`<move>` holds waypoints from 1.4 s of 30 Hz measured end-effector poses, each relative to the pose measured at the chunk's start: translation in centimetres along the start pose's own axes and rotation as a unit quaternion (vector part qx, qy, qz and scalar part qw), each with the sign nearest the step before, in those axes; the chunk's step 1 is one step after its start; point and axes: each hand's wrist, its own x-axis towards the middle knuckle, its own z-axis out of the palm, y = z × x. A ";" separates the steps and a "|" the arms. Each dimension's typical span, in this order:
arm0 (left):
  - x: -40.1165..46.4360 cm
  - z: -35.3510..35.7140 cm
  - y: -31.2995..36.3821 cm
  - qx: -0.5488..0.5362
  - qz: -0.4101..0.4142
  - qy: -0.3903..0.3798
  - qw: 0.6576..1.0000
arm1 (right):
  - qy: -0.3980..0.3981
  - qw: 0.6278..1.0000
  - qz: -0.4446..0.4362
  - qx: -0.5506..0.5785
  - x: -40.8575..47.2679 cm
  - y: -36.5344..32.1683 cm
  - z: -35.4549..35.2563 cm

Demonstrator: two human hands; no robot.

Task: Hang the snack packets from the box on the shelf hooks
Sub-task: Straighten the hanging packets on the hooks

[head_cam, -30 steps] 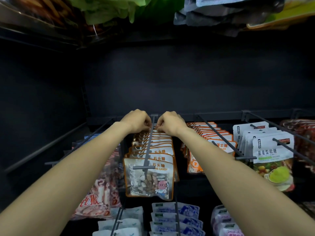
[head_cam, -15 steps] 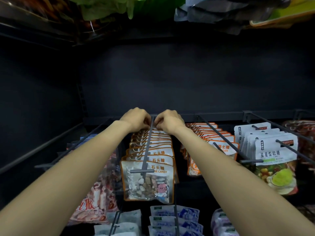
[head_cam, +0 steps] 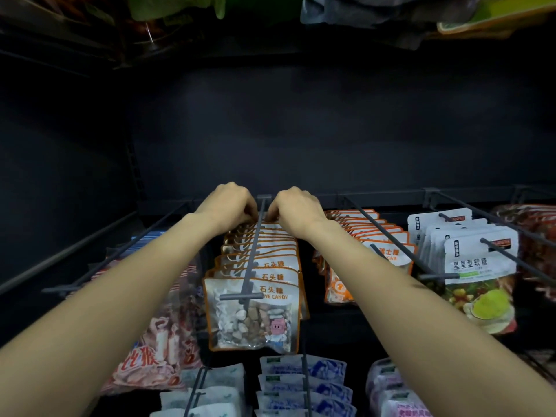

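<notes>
A row of several orange-edged stone candy packets (head_cam: 255, 314) hangs on a grey shelf hook (head_cam: 251, 260) in the middle. Both arms reach deep to the back of this hook. My left hand (head_cam: 227, 203) curls over the rearmost packets on the hook's left side. My right hand (head_cam: 296, 207) curls over the same packets on its right side. The fingertips are hidden behind the knuckles, so the grip itself stays out of sight. The box is not in view.
Orange sugar packets (head_cam: 388, 257) hang on the hook to the right, white gummy packets (head_cam: 478, 266) further right. Red-and-white packets (head_cam: 156, 350) hang at the left beside an empty hook (head_cam: 90, 251). A lower row (head_cam: 304, 383) holds blue-and-white packets. More bags hang overhead.
Both hands stay at the back of the middle hook. The view has shifted slightly; the hands' pose is about the same.
</notes>
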 end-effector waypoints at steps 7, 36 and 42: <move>0.0 0.0 0.0 -0.048 -0.009 -0.028 0.998 | 0.020 0.998 0.025 0.055 0.0 0.2 0.4; -3.1 -1.7 2.3 -0.110 -0.106 -0.019 0.988 | 0.050 0.994 0.020 0.100 -4.2 -2.3 -0.9; -7.9 -7.5 7.7 -0.248 -0.066 0.240 0.936 | 0.144 0.989 -0.028 -0.006 -11.7 -4.6 -6.6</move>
